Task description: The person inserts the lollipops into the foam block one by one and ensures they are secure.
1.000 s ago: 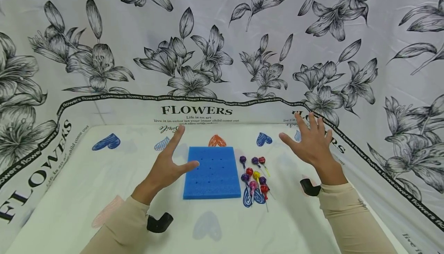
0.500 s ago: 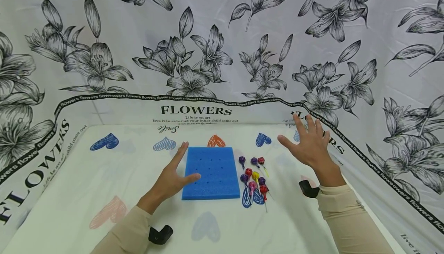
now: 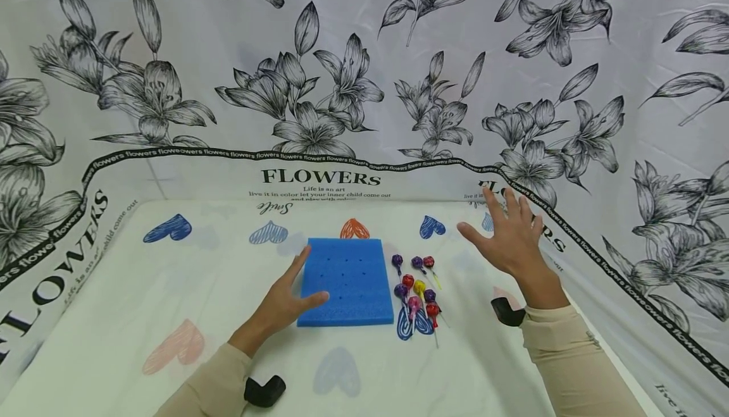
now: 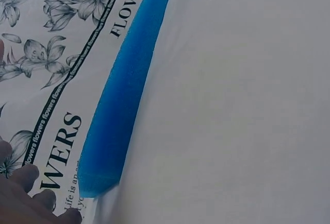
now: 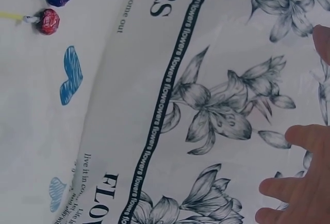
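Note:
A blue foam block (image 3: pixel 353 284) with small holes in its top lies flat on the table. My left hand (image 3: pixel 283 301) is at its left edge, fingers straight and thumb over the near left part; whether it touches the foam I cannot tell. In the left wrist view the foam block (image 4: pixel 124 85) appears edge-on, with the left fingers (image 4: pixel 26 177) at the lower left. Several wrapped lollipops, among them a yellow one (image 3: pixel 419 287) and a pink one (image 3: pixel 414 304), lie right of the block. My right hand (image 3: pixel 509 243) hovers right of them, fingers spread, holding nothing.
White cloth with printed hearts (image 3: pixel 337 371) covers the table. A floral curtain (image 3: pixel 342 75) rises behind it and along both sides. Black wrist-worn pieces (image 3: pixel 509 311) sit by both sleeves. In the right wrist view, a red lollipop (image 5: pixel 49 21) shows at upper left.
My left hand has come down and nearer to the foam block's left edge. My right hand stays almost where it was. The head view has shifted slightly.

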Demonstrator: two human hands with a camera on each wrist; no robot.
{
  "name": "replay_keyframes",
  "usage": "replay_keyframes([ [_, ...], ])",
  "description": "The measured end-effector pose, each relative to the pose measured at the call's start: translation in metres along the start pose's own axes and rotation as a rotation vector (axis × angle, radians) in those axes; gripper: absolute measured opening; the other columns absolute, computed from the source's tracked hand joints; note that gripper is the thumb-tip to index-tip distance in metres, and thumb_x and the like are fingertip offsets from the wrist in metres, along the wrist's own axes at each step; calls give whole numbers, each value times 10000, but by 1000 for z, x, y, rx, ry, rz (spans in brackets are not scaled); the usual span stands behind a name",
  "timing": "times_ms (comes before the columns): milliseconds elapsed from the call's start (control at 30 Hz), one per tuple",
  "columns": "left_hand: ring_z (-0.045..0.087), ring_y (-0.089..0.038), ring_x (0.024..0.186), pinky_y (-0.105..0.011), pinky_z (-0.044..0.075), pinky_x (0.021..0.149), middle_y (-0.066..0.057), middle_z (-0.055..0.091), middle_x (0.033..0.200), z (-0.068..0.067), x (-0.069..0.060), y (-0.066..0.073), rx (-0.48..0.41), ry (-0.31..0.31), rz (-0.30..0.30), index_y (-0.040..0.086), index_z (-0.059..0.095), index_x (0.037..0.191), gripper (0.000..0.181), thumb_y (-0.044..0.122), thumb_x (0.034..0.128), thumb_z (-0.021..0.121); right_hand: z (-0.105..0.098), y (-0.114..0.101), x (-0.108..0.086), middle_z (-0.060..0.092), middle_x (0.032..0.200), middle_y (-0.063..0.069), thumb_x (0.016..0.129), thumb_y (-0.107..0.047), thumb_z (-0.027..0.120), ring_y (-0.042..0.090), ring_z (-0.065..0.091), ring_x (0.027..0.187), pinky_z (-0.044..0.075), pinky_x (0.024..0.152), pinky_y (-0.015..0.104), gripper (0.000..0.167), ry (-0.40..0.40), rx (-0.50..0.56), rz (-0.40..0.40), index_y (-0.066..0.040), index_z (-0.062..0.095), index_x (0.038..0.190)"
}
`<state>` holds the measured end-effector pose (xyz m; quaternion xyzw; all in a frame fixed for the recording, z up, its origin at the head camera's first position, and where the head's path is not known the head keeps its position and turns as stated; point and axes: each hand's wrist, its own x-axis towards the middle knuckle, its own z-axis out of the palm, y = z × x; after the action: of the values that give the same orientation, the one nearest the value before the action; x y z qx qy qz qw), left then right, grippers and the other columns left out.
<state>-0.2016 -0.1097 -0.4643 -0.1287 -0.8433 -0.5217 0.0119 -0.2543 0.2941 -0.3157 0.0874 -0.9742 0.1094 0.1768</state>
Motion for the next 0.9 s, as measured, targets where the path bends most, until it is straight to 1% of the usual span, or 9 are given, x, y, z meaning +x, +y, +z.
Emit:
replay_keyframes([
  [67, 111, -421, 1419, -706, 163, 1025, -119, 113, 1595, 0, 0, -3, -12, -8, -6, 256, 130, 1568, 978, 427, 821, 737, 1, 0, 0, 61, 1567, 254, 878, -679, 490, 491, -14, 1401, -61, 988, 753, 902, -1, 8, -1, -189, 168, 1563],
  [233, 107, -421, 1419, -710, 164, 1024, -126, 104, 1595, 2, 1, -10, -33, -18, -31, 278, 131, 1566, 975, 423, 819, 740, 5, 0, 1, 86, 1561, 257, 875, -677, 498, 494, 13, 1399, -41, 986, 760, 902, 1, 11, -3, -173, 191, 1557],
  [367, 101, -415, 1422, -684, 153, 1045, -145, 109, 1591, 3, 2, -13, -13, -27, -69, 294, 138, 1564, 978, 454, 811, 741, 7, 0, 2, 76, 1565, 252, 876, -681, 493, 491, 6, 1401, -34, 991, 756, 902, -2, 7, -1, -172, 189, 1557],
  [433, 94, -424, 1420, -675, 147, 1052, -176, 109, 1585, 3, 4, -12, 4, -34, -79, 292, 136, 1564, 982, 469, 810, 740, 7, 0, 3, 68, 1567, 249, 877, -681, 492, 490, 3, 1402, -30, 996, 752, 903, -2, 8, -2, -172, 187, 1557],
  [567, 89, -408, 1426, -640, 141, 1074, -183, 117, 1582, 3, 6, -12, 26, -44, -99, 274, 143, 1565, 996, 489, 802, 745, 6, -1, 3, 65, 1567, 250, 876, -675, 498, 485, 6, 1404, -19, 1009, 741, 906, 4, 9, -6, -176, 175, 1560],
  [700, 99, -410, 1424, -615, 156, 1084, -179, 141, 1579, 5, 7, -14, 60, -58, -102, 219, 168, 1564, 1005, 487, 795, 756, 8, -1, 2, 67, 1567, 251, 878, -669, 503, 487, 14, 1402, -11, 1012, 737, 907, 1, 14, -9, -192, 150, 1565],
  [900, 152, -408, 1415, -587, 194, 1089, -163, 188, 1572, 8, 7, -18, 125, -72, -68, 136, 209, 1553, 995, 456, 796, 768, 11, 0, 0, 68, 1570, 243, 879, -661, 511, 485, 15, 1403, -11, 1004, 744, 901, 5, 28, -14, -213, 140, 1567],
])
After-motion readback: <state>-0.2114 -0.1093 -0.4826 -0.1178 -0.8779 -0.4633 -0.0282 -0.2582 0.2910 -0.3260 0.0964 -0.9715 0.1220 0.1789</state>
